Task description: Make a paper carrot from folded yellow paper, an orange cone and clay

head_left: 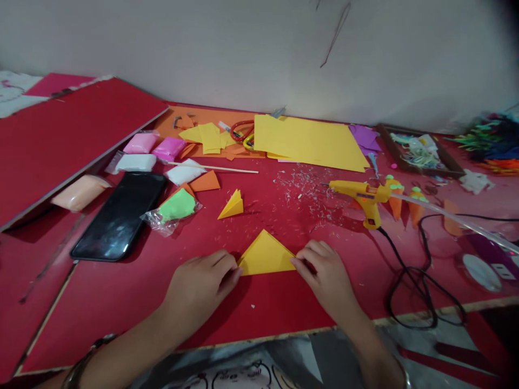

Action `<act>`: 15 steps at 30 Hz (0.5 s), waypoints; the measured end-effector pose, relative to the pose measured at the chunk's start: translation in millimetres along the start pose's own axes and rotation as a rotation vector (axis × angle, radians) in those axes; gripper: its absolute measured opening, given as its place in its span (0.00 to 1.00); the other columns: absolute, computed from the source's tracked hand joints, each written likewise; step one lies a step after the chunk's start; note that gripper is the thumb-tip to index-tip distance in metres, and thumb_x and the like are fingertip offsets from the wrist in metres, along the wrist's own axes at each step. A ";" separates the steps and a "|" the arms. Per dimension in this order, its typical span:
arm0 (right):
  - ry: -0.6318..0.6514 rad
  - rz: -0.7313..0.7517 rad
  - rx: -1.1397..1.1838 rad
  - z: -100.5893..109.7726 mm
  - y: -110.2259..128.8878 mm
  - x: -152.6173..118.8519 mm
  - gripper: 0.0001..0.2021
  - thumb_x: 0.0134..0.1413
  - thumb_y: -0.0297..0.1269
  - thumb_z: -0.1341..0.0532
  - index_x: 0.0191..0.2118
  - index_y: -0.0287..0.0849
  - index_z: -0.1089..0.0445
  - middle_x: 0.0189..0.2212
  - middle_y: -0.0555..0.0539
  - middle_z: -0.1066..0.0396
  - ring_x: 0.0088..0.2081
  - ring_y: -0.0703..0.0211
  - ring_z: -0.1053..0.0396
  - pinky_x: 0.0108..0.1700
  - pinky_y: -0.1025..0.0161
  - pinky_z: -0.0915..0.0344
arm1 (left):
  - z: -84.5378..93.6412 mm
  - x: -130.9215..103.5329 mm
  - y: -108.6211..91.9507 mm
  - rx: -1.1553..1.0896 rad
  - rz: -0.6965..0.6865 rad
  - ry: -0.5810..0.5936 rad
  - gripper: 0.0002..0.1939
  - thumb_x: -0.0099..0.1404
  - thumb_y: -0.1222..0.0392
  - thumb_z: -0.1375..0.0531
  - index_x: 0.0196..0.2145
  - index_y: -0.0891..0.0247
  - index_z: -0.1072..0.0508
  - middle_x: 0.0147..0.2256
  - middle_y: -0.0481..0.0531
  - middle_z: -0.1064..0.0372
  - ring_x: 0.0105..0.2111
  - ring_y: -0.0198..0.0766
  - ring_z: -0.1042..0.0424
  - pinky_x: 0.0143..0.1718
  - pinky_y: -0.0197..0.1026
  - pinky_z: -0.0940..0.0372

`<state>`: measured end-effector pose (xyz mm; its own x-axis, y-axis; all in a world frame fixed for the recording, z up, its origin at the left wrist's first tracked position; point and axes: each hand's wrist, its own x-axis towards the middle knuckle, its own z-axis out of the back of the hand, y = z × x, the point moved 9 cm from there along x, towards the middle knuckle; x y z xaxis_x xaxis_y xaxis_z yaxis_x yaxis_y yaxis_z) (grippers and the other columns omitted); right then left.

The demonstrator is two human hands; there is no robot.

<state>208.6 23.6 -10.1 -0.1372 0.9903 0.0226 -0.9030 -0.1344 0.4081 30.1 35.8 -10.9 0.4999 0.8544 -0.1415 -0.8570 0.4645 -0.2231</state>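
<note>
A yellow sheet of paper (266,255), folded into a triangle with its peak pointing away from me, lies on the red table between my hands. My left hand (203,283) pinches its left corner between thumb and finger. At the opposite corner, my right hand (324,273) grips the paper the same way. Just beyond stands a small pleated yellow paper piece (232,205), folded to a point. Parts of both paper corners are covered by my fingertips.
A glue gun (360,197) rests at right, its black cord (417,292) looping toward the table edge. Left are a black phone (121,216) and several clay packets (174,208). Yellow sheets (308,141), scissors (242,132) and a brown tray (450,165) sit along the back.
</note>
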 end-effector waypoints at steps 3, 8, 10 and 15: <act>0.001 0.012 -0.063 0.3 1.9 2.8 0.12 0.56 0.39 0.47 0.23 0.42 0.37 0.24 0.50 0.37 0.31 0.61 0.40 0.34 0.64 0.46 | 1.5 2.0 -2.6 0.061 0.004 0.014 0.12 0.64 0.59 0.53 0.28 0.62 0.34 0.26 0.48 0.31 0.23 0.37 0.32 0.21 0.35 0.49; -0.010 0.026 -0.149 0.9 5.1 4.7 0.13 0.56 0.38 0.48 0.23 0.41 0.38 0.24 0.50 0.37 0.30 0.62 0.41 0.33 0.64 0.47 | 2.4 6.6 -3.7 0.130 0.021 0.022 0.12 0.64 0.58 0.54 0.27 0.62 0.35 0.24 0.49 0.33 0.21 0.38 0.32 0.18 0.36 0.53; 0.003 0.015 -0.178 -0.3 4.7 4.8 0.12 0.56 0.38 0.47 0.23 0.41 0.38 0.24 0.50 0.37 0.30 0.62 0.41 0.33 0.64 0.48 | 2.7 8.2 -4.2 0.161 0.022 0.017 0.13 0.64 0.59 0.54 0.27 0.62 0.35 0.23 0.49 0.33 0.21 0.39 0.32 0.18 0.36 0.54; 0.029 -0.001 -0.249 -2.3 4.1 5.4 0.11 0.55 0.38 0.46 0.24 0.41 0.38 0.25 0.50 0.37 0.30 0.61 0.41 0.33 0.64 0.49 | 2.4 10.4 -7.9 0.207 -0.009 0.012 0.11 0.63 0.61 0.53 0.27 0.62 0.35 0.22 0.49 0.34 0.21 0.39 0.33 0.18 0.36 0.53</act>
<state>203.2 28.3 -10.4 -0.1449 0.9894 -0.0056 -0.9751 -0.1419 0.1707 41.7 41.5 -8.3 0.5077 0.8479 -0.1525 -0.8595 0.5107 -0.0219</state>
